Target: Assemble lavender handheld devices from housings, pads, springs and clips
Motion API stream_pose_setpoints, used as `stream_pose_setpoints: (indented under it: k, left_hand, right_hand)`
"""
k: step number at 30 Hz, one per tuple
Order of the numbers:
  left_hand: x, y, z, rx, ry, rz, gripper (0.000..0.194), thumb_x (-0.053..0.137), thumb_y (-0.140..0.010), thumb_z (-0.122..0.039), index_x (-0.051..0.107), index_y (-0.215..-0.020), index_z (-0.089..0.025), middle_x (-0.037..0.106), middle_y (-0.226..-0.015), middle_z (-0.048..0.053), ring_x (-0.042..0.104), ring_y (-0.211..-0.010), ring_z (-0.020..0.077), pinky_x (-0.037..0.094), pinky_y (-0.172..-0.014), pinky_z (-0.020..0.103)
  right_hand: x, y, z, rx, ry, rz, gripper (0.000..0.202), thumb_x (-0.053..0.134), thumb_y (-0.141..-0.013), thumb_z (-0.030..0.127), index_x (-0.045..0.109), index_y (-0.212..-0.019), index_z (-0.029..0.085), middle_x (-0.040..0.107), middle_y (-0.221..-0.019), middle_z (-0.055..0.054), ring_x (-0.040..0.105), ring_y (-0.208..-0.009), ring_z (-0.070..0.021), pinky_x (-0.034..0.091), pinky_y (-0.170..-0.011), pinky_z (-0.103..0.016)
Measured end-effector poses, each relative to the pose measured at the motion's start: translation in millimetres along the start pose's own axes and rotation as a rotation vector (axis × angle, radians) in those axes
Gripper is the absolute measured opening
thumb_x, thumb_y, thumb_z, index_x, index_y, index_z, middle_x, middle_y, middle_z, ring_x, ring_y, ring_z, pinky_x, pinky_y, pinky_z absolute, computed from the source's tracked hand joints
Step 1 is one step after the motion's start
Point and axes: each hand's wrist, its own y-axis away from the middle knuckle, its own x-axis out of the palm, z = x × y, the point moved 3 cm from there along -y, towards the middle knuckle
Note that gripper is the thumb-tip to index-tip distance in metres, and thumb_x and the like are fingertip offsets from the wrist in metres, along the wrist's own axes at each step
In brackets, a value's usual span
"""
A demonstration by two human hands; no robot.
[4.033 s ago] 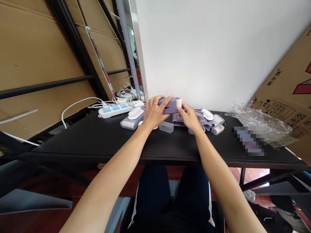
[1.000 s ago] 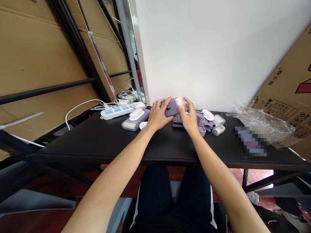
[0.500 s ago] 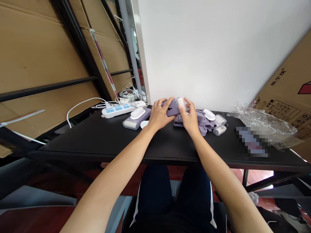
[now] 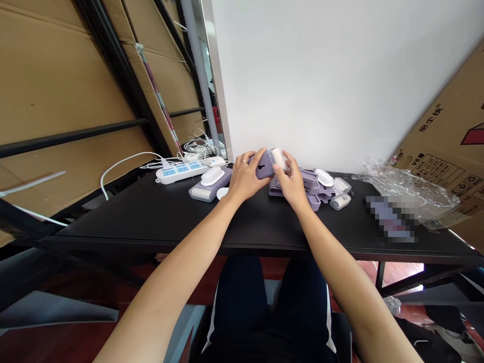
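Purple case (image 4: 263,167) between two hands, above the black table (image 4: 249,228)
The left hand (image 4: 244,177) is closed around one side of the case, and the right hand (image 4: 293,186) pinches the clear cover (image 4: 286,162) at the other end, over the white roll-like part (image 4: 277,155). The case seems light and stiff, probably of hard plastic with a rather smooth surface, so its broad purple body should give the safest hold — the fingers can wrap both sides. The cover looks thin and possibly slippery; a gentle grip by its edges would be better, because strong squeezing may bend or crack it. How firmly the cover sits — this one cannot tell.
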Motion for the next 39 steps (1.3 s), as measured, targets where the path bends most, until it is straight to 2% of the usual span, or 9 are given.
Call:
stream_pose_setpoints:
  k: [4, 7, 11, 14, 18, 23, 28, 34, 39]
  left_hand:
    - [-10.8, -9, 19, -0.180, 0.264, -0.220, 0.089, 0.083, -0.076, -0.048, 0.043, -0.154, -0.029, 0.051, -0.148, 0.014, 0.046, -0.141, 0.0342, 0.037, -0.118, 0.047]
    - [-17.1, -15, 34, -0.367, 0.721, -0.376, 0.066, 0.077, -0.081, -0.056, 0.056, -0.137, -0.028, 0.062, -0.135, 0.010, 0.058, -0.129, 0.0281, 0.049, -0.107, 0.039]
    - [-13.4, -17, 42, -0.734, 1.323, -0.323, 0.054, 0.063, -0.085, -0.071, 0.065, -0.107, -0.022, 0.068, -0.095, 0.008, 0.071, -0.083, 0.0221, 0.060, -0.070, 0.032]
    - [-13.2, -17, 38, -0.825, 1.514, -0.228, 0.061, 0.055, -0.087, -0.076, 0.066, -0.108, -0.020, 0.070, -0.091, 0.010, 0.070, -0.076, 0.0220, 0.058, -0.058, 0.030]
    - [-15.9, -17, 35, -0.801, 1.579, -0.183, 0.069, 0.051, -0.086, -0.081, 0.066, -0.113, -0.019, 0.072, -0.095, 0.013, 0.071, -0.077, 0.0229, 0.057, -0.056, 0.029]
    - [-16.0, -16, 34, -0.787, 1.594, -0.143, 0.070, 0.050, -0.086, -0.081, 0.066, -0.115, -0.019, 0.073, -0.098, 0.014, 0.071, -0.079, 0.0237, 0.057, -0.056, 0.029]
    - [-11.6, -15, 36, -0.801, 1.564, -0.146, 0.067, 0.049, -0.087, -0.080, 0.068, -0.110, -0.020, 0.073, -0.095, 0.013, 0.070, -0.074, 0.0226, 0.054, -0.053, 0.028]
    - [-3.5, -16, 47, -0.908, 1.609, -0.261, 0.079, 0.035, -0.086, -0.089, 0.064, -0.106, -0.017, 0.070, -0.080, 0.010, 0.069, -0.071, 0.0207, 0.059, -0.062, 0.032]
    - [-1.4, -14, 53, -0.989, 1.586, -0.254, 0.078, 0.030, -0.086, -0.089, 0.062, -0.099, -0.019, 0.067, -0.075, 0.007, 0.068, -0.067, 0.0203, 0.060, -0.062, 0.032]
  right_hand:
    - [0, 4, 3, -0.023, 0.072, 0.034, 0.061, 0.058, -0.095, 0.053, 0.049, -0.149, 0.024, 0.068, -0.131, -0.011, 0.068, -0.110, -0.0226, 0.055, -0.095, -0.039]
    - [6, 9, 6, -0.089, 0.246, 0.098, 0.039, 0.054, -0.098, 0.047, 0.064, -0.128, 0.025, 0.075, -0.113, -0.006, 0.068, -0.105, -0.0229, 0.053, -0.092, -0.039]
    - [25, 20, 7, -0.235, 0.594, 0.304, 0.026, 0.052, -0.099, 0.034, 0.070, -0.116, 0.024, 0.076, -0.111, -0.007, 0.066, -0.107, -0.0265, 0.047, -0.098, -0.044]
    - [46, 29, 4, -0.327, 0.793, 0.442, 0.028, 0.053, -0.100, 0.031, 0.069, -0.121, 0.021, 0.073, -0.119, -0.010, 0.061, -0.116, -0.0290, 0.041, -0.101, -0.045]
    - [75, 33, 0, -0.415, 0.924, 0.452, 0.036, 0.048, -0.104, 0.036, 0.065, -0.128, 0.015, 0.067, -0.132, -0.015, 0.056, -0.124, -0.0311, 0.036, -0.103, -0.048]
    - [97, 32, -8, -0.416, 1.004, 0.493, 0.039, 0.046, -0.105, 0.045, 0.066, -0.119, 0.014, 0.068, -0.121, -0.015, 0.057, -0.117, -0.0333, 0.036, -0.100, -0.049]
    - [89, 34, -10, -0.421, 1.040, 0.528, 0.029, 0.055, -0.099, 0.036, 0.062, -0.118, 0.015, 0.068, -0.118, -0.015, 0.058, -0.114, -0.0342, 0.036, -0.097, -0.047]
    - [74, 36, -11, -0.347, 1.060, 0.515, 0.028, 0.050, -0.090, 0.015, 0.056, -0.117, 0.015, 0.070, -0.111, -0.015, 0.061, -0.107, -0.0322, 0.035, -0.092, -0.044]
    - [69, 31, -9, -0.285, 0.970, 0.517, 0.027, 0.049, -0.085, 0.012, 0.054, -0.111, 0.018, 0.072, -0.102, -0.009, 0.065, -0.093, -0.0279, 0.037, -0.088, -0.040]
